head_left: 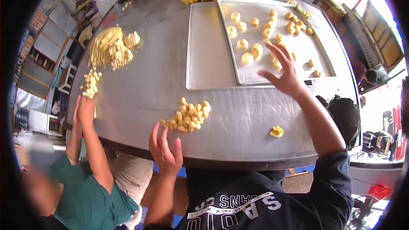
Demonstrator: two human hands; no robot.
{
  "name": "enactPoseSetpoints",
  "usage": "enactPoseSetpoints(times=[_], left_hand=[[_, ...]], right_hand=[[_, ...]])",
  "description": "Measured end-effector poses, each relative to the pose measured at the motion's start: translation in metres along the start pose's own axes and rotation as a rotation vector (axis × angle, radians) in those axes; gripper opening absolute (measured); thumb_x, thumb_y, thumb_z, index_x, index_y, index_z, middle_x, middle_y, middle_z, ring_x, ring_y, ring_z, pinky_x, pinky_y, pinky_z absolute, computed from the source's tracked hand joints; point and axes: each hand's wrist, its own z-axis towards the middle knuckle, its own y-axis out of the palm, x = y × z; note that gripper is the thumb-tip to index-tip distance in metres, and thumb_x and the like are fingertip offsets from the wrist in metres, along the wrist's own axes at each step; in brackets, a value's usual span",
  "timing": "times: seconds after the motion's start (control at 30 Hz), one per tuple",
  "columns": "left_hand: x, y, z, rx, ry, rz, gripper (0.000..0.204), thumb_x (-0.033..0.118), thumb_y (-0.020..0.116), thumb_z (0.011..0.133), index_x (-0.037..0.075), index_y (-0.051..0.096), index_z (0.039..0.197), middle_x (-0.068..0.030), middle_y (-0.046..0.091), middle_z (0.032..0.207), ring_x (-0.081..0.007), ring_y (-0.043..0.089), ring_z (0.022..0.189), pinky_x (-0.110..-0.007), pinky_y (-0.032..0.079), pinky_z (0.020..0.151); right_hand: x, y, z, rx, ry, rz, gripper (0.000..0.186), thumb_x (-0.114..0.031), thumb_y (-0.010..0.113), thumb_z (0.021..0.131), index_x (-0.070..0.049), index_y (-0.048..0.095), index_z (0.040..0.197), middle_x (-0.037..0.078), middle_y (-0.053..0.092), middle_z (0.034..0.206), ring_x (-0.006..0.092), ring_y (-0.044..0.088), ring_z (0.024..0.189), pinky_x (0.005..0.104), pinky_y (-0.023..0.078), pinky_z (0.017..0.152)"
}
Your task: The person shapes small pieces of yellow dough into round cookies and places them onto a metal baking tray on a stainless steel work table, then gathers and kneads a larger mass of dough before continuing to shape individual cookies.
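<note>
Desk (149,74) of grey metal carries two overlapping trays (208,51), likely stiff and light, best lifted by their rims. Scattered over the upper one, plump dough rounds (247,58) seem soft and easily dented; a light fingertip hold on their sides should suit. A loose pile of small pale balls (189,117), near the desk's close edge, would probably roll apart, so scooping from beneath looks safest. The right hand (277,66) hangs above the upper tray, fingers fanned, gripping nothing visible; fingertip contact I cannot tell. The left hand (167,150), just beside the pile, has spread, unfilled fingers. A yellow dough lump (276,131) looks pliable, perhaps sticky: pinch it gently.
</note>
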Motion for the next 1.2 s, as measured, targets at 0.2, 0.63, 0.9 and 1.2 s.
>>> enactPoseSetpoints(times=[0.2, 0.63, 0.9, 1.2], left_hand=[[0.002, 0.006, 0.002, 0.053, -0.093, 0.017, 0.056, 0.031, 0.071, 0.107, -0.001, 0.06, 0.151, -0.0292, 0.055, 0.16, -0.0502, 0.055, 0.144, -0.06, 0.042, 0.121], [-0.003, -0.004, 0.008, -0.124, -0.147, -0.048, 0.051, 0.026, 0.067, 0.107, -0.003, 0.061, 0.148, -0.0319, 0.055, 0.159, -0.0499, 0.053, 0.145, -0.059, 0.041, 0.121], [-0.002, -0.012, 0.01, -0.139, -0.15, -0.019, 0.046, 0.024, 0.067, 0.106, -0.005, 0.064, 0.143, -0.0317, 0.057, 0.157, -0.05, 0.055, 0.141, -0.059, 0.044, 0.118], [-0.005, 0.0, 0.006, -0.03, -0.057, 0.004, 0.04, 0.023, 0.069, 0.107, -0.002, 0.066, 0.138, -0.0284, 0.063, 0.149, -0.0476, 0.062, 0.134, -0.058, 0.049, 0.112]], right_hand=[[0.078, 0.072, 0.231, 0.06, -0.021, -0.168, 0.107, -0.07, 0.093, 0.083, -0.01, 0.057, 0.164, 0.025, 0.061, 0.16, 0.0446, 0.053, 0.154, 0.0546, 0.044, 0.128], [0.158, 0.145, 0.441, 0.139, 0.218, -0.429, 0.127, -0.08, 0.095, 0.067, -0.009, 0.057, 0.165, 0.026, 0.065, 0.155, 0.0393, 0.063, 0.146, 0.0503, 0.054, 0.122], [0.018, 0.25, 0.35, -0.394, 0.143, -0.519, 0.058, -0.064, 0.067, 0.108, -0.011, 0.077, 0.129, 0.014, 0.081, 0.125, 0.0348, 0.079, 0.117, 0.0521, 0.063, 0.095], [0.0, 0.246, 0.266, -0.652, -0.381, -0.148, 0.055, -0.058, 0.048, 0.119, -0.015, 0.081, 0.119, 0.011, 0.072, 0.128, 0.0327, 0.067, 0.132, 0.0468, 0.058, 0.111]])
